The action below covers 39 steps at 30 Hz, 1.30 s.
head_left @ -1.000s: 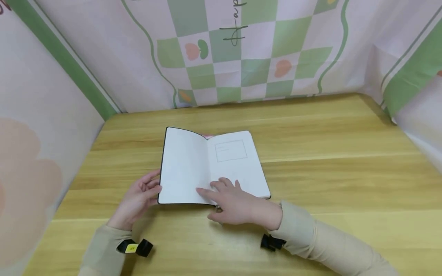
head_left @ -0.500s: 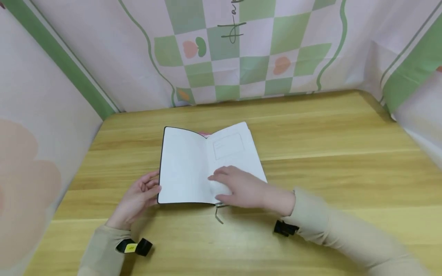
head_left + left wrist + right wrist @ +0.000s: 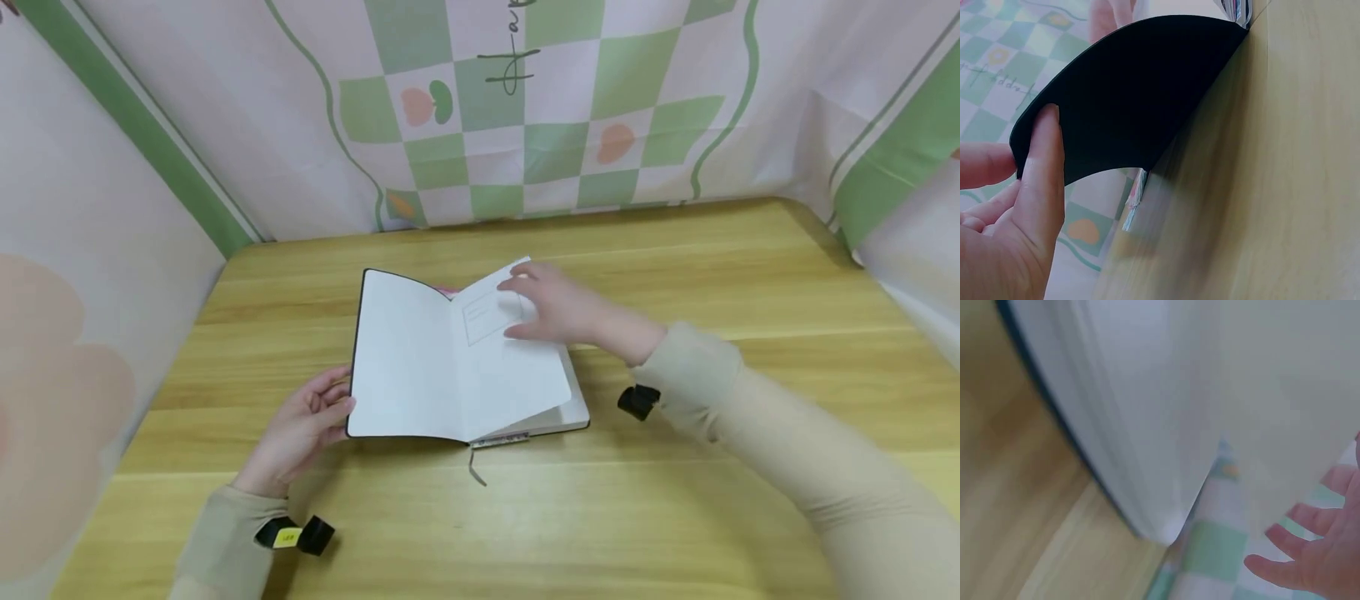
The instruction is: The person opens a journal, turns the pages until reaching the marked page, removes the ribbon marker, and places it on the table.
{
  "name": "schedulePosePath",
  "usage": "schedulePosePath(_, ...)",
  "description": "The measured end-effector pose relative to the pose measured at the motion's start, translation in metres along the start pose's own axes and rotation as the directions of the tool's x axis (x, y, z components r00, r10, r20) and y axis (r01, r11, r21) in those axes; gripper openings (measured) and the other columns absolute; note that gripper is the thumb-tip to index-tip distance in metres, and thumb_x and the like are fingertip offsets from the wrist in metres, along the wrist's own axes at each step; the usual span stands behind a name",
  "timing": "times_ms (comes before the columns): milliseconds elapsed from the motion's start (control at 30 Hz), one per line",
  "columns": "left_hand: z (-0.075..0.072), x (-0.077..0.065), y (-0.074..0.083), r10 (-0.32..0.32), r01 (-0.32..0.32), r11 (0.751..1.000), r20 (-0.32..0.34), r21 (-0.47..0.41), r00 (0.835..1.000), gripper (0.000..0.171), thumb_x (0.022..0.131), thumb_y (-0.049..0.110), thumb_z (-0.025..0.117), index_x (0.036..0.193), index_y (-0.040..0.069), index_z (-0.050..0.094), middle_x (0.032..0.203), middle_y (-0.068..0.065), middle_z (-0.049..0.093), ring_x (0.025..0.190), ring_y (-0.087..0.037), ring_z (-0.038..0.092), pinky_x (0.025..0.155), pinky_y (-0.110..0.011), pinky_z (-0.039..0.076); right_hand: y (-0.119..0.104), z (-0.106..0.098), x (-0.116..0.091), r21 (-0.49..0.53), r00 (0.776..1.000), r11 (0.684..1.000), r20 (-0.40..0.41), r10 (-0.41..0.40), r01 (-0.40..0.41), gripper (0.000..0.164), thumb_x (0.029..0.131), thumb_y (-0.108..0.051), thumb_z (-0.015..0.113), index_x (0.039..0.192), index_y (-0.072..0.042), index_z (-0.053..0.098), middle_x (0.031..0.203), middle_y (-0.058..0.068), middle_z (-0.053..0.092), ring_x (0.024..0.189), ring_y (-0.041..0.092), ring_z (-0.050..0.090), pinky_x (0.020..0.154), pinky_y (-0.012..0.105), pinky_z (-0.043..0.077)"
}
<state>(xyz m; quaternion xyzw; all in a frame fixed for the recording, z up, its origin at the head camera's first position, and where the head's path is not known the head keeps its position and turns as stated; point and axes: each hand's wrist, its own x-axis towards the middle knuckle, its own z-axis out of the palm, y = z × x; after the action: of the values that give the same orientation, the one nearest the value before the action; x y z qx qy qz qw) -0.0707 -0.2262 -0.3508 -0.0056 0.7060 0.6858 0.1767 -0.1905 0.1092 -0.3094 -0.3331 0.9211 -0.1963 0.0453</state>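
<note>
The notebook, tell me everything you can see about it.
The notebook lies open on the table. Its dark cover looks smooth, its blank left page like white paper. The left hand pinches the raised left side. On the right, a leaf bearing an outlined box is partly lifted off the pages below; the right hand is over its upper part, contact unclear. A thin gray ribbon sticks out at the near end.
</note>
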Motion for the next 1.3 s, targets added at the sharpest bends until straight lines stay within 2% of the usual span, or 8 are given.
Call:
schedulePosePath(133, 0.001, 0.001, -0.001, 0.004, -0.004, 1.0, -0.002, -0.001, 1.0, 0.054, 0.098, 0.006, 0.048, 0.144, -0.006, 0.023, 0.102, 0.011, 0.06, 0.087, -0.003, 0.059, 0.072, -0.023, 0.053, 0.011, -0.006, 0.013, 0.002, 0.992, 0.993, 0.059, 0.115, -0.115, 0.071, 0.082, -0.032, 0.072, 0.139, -0.003, 0.042, 0.146, 0.029, 0.028, 0.134, 0.048, 0.024, 0.107, 0.058, 0.029)
schedulePosePath(333, 0.001, 0.001, -0.002, 0.009, -0.009, 1.0, -0.004, -0.016, 1.0, 0.054, 0.098, 0.005, 0.047, 0.145, -0.006, 0.022, 0.103, 0.012, 0.06, 0.088, -0.003, 0.06, 0.072, -0.023, 0.053, 0.015, -0.007, 0.024, 0.039, 0.983, 0.985, 0.072, 0.166, -0.169, 0.078, 0.082, -0.029, 0.073, 0.144, -0.005, 0.034, 0.147, 0.029, 0.022, 0.135, 0.046, 0.018, 0.105, 0.059, 0.031)
schedulePosePath(533, -0.001, 0.003, -0.002, 0.004, -0.003, 1.0, 0.018, -0.018, 1.0, 0.056, 0.098, 0.001, 0.044, 0.147, -0.004, 0.017, 0.104, 0.013, 0.06, 0.089, -0.003, 0.059, 0.074, -0.023, 0.053, 0.015, 0.0, 0.021, 0.19, 0.98, 0.962, -0.007, 0.201, -0.196, 0.082, 0.08, -0.006, 0.072, 0.147, -0.001, 0.025, 0.145, 0.032, 0.022, 0.129, 0.045, 0.035, 0.104, 0.054, 0.037)
schedulePosePath(700, -0.004, 0.008, 0.001, 0.009, -0.009, 1.0, 0.035, -0.005, 0.999, 0.063, 0.094, -0.005, 0.045, 0.149, 0.001, 0.013, 0.106, 0.01, 0.059, 0.089, -0.004, 0.059, 0.076, -0.023, 0.053, 0.017, 0.005, 0.016, 0.346, 0.963, 0.914, -0.083, 0.255, -0.212, 0.087, 0.081, 0.002, 0.069, 0.15, -0.004, 0.017, 0.14, 0.031, 0.033, 0.106, 0.041, 0.053, 0.089, 0.048, 0.048)
schedulePosePath(800, -0.004, 0.011, 0.004, 0.011, -0.012, 1.0, 0.034, 0.006, 0.999, 0.067, 0.093, -0.005, 0.046, 0.15, 0.003, 0.012, 0.107, 0.01, 0.059, 0.089, -0.004, 0.059, 0.077, -0.023, 0.053, 0.02, 0.008, 0.013, 0.414, 0.954, 0.876, -0.056, 0.296, -0.248, 0.086, 0.083, -0.001, 0.068, 0.151, -0.005, 0.015, 0.132, 0.029, 0.045, 0.097, 0.037, 0.056, 0.084, 0.045, 0.049)
schedulePosePath(967, -0.003, 0.018, 0.012, 0.014, -0.014, 1.0, -0.005, 0.013, 1.0, 0.064, 0.095, -0.002, 0.048, 0.149, 0.001, 0.015, 0.103, 0.01, 0.059, 0.088, -0.003, 0.058, 0.078, -0.021, 0.052, 0.024, 0.009, 0.004, 0.505, 0.94, 0.805, 0.036, 0.339, -0.31, 0.085, 0.084, -0.003, 0.068, 0.151, -0.003, 0.015, 0.134, 0.027, 0.048, 0.107, 0.035, 0.055, 0.082, 0.038, 0.051)
schedulePosePath(1133, -0.004, 0.025, 0.018, 0.035, -0.035, 0.999, -0.026, 0.003, 0.999, 0.054, 0.096, 0.002, 0.048, 0.145, 0.002, 0.026, 0.096, 0.011, 0.058, 0.084, -0.002, 0.056, 0.074, -0.02, 0.051, 0.022, 0.008, -0.007, 0.633, 0.937, 0.703, 0.115, 0.328, -0.324, 0.082, 0.086, 0.001, 0.064, 0.151, -0.006, 0.016, 0.135, 0.022, 0.045, 0.096, 0.024, 0.054, 0.063, 0.025, 0.05)
schedulePosePath(1300, -0.005, 0.03, 0.02, 0.056, -0.057, 0.998, -0.031, -0.028, 0.998, 0.044, 0.096, 0.005, 0.052, 0.138, 0.01, 0.038, 0.097, 0.01, 0.06, 0.084, -0.004, 0.058, 0.072, -0.021, 0.051, 0.017, 0.006, -0.019, 0.75, 0.945, 0.586, 0.167, 0.282, -0.308, 0.079, 0.087, 0.003, 0.06, 0.151, -0.01, 0.017, 0.138, 0.021, 0.039, 0.099, 0.021, 0.051, 0.067, 0.025, 0.052)
